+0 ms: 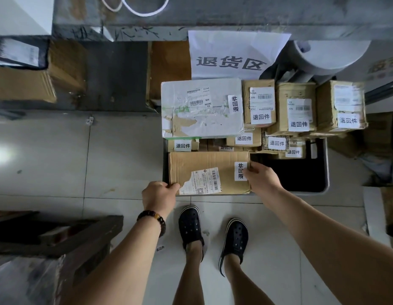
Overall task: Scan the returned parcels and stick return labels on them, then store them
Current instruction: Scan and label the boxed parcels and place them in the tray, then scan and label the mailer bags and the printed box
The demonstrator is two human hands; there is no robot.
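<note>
Our returned parcels, labelled, in the grey bin.
We see a flat brown parcel (204,164) lying level across the near-left of the bin (327,170), its torn shipping label (204,181) facing up and a white return label (240,171) at its right end. Behind it a large white parcel (202,119) and smaller brown parcels (295,91) sit stacked, each bearing its own white return sticker.

Both hands hold a brown parcel (207,172) at the bin's (326,172) near edge: left hand (158,194) grips its corner, right hand (262,177) beside its white label (240,171)
</note>
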